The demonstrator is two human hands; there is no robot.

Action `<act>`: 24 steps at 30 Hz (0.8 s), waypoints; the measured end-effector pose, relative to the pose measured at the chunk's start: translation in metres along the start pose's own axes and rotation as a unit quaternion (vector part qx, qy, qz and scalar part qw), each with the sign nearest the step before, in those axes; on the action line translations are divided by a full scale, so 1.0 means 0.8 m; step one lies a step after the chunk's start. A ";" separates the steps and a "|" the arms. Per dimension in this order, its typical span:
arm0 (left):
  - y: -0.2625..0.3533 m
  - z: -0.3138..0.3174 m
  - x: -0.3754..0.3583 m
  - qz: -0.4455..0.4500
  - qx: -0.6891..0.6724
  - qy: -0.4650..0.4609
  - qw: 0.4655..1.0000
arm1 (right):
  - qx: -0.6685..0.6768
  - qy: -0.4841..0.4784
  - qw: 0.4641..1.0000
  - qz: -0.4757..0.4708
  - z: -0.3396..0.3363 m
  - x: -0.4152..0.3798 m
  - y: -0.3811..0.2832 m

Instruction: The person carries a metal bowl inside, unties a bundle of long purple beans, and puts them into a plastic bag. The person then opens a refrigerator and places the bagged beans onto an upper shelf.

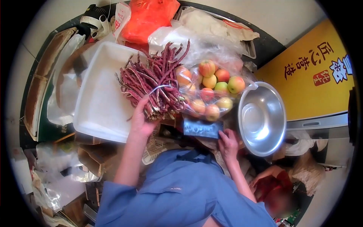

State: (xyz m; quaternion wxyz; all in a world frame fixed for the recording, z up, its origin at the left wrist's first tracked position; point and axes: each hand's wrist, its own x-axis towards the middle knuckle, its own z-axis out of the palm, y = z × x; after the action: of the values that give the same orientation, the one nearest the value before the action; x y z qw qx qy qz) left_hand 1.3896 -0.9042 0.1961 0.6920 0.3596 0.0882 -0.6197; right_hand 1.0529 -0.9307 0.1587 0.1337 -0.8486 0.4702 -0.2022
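Note:
A thick bundle of purple-red long beans [151, 81], tied with a pale band [160, 87], is held at its lower end by my left hand [141, 121]. The fingers are closed around the stems and partly hidden by them. In my right hand [229, 145] is a cleaver [202, 128] with a dark, rectangular blade pointing left, just below the beans. My fingers wrap its handle, which is mostly covered. To the left of the beans lies a white plastic tub [102, 102], and the bundle overlaps its right side. Apples [223, 87] in a clear plastic bag sit right of the beans.
A steel basin [262, 119] stands beside my right hand. A yellow printed panel [306, 75] rises at the right. Red-orange [149, 19] and white bags crowd the back. Cardboard [94, 159] lies lower left. Another person in red [274, 191] is at lower right.

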 end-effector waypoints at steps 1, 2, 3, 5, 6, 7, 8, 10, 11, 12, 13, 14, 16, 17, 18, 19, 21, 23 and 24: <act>0.000 -0.004 0.002 -0.006 0.002 -0.008 1.000 | 0.022 0.004 0.999 0.030 0.002 0.006 -0.002; 0.000 -0.006 0.002 -0.012 0.004 -0.016 1.000 | 0.043 0.008 0.997 0.060 0.003 0.011 -0.003; 0.000 -0.006 0.001 -0.011 0.003 -0.016 1.000 | 0.061 -0.010 0.995 0.078 0.001 0.014 -0.002; 0.001 -0.005 -0.003 -0.013 0.003 -0.010 1.000 | 0.068 -0.006 0.995 0.070 -0.002 0.017 -0.005; 0.002 -0.006 -0.002 -0.010 0.001 -0.011 1.000 | 0.076 -0.002 0.995 0.063 -0.004 0.020 -0.008; 0.002 -0.010 -0.001 -0.013 -0.001 -0.016 1.000 | 0.075 -0.003 0.995 0.059 -0.008 0.024 -0.015; 0.002 -0.012 0.000 -0.017 -0.003 -0.022 1.000 | 0.088 0.024 0.995 0.027 -0.015 0.027 -0.027; 0.001 -0.014 0.002 -0.016 -0.007 -0.027 0.999 | 0.100 0.051 0.994 -0.007 -0.029 0.041 -0.055; 0.000 -0.014 0.003 -0.016 -0.009 -0.032 0.999 | 0.170 0.064 0.983 0.001 -0.035 0.056 -0.072; 0.000 -0.012 0.001 -0.015 -0.010 -0.033 0.999 | 0.239 0.077 0.968 0.009 -0.039 0.074 -0.088; -0.001 -0.008 -0.002 -0.013 -0.013 -0.032 0.999 | 0.230 0.105 0.965 -0.066 -0.042 0.098 -0.102; -0.001 -0.007 -0.004 -0.012 -0.016 -0.031 0.999 | 0.239 0.102 0.961 -0.091 -0.044 0.120 -0.120; -0.001 -0.010 -0.003 -0.010 -0.019 -0.057 0.998 | 0.230 0.095 0.954 -0.166 -0.045 0.160 -0.149; -0.001 -0.011 -0.002 -0.010 -0.019 -0.084 0.996 | 0.210 0.093 0.949 -0.216 -0.042 0.180 -0.159; 0.000 -0.012 -0.003 -0.009 -0.022 -0.085 0.996 | 0.212 0.079 0.941 -0.252 -0.036 0.199 -0.170; 0.001 -0.014 -0.005 -0.020 -0.017 -0.091 0.995 | 0.213 0.064 0.932 -0.288 -0.030 0.216 -0.179; 0.002 -0.017 -0.005 -0.029 -0.015 -0.098 0.995 | 0.182 0.031 0.929 -0.322 -0.013 0.245 -0.191; 0.000 -0.021 -0.003 -0.018 -0.023 -0.077 0.997 | 0.157 -0.017 0.923 -0.352 0.008 0.258 -0.196; 0.000 -0.021 -0.004 -0.015 -0.027 -0.076 0.997 | 0.156 -0.020 0.921 -0.356 0.015 0.264 -0.194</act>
State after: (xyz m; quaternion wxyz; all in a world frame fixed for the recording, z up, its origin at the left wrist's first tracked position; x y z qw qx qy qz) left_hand 1.3943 -0.8918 0.1854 0.6970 0.2908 0.0573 -0.6529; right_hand 1.2742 -1.0291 0.2585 0.1932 -0.9323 0.0967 -0.2900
